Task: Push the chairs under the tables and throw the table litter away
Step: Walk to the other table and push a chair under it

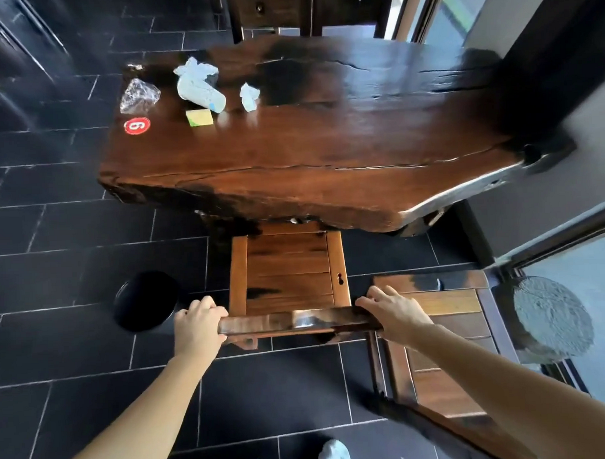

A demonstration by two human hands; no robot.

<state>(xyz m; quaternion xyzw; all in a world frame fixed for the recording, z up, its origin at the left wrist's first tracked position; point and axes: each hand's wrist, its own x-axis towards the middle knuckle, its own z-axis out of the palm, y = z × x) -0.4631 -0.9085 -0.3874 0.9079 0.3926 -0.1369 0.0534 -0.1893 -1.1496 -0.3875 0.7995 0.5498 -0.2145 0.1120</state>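
Hands gripping the top rail of the wooden chair: left hand curled closed around the rail's left end, right hand wrapped over its right end, fingers bent down across the front. Chair seat lying partly under the near edge of the slab table, back rail well clear of it. Sitting on the table's far left part: crumpled clear plastic, a wrapped cup-shaped bundle, a small tissue wad, a yellow-green card, a red number disc. Standing on the dark tiled floor left of the chair, a black bin. Resting just right of the chair, a second chair.
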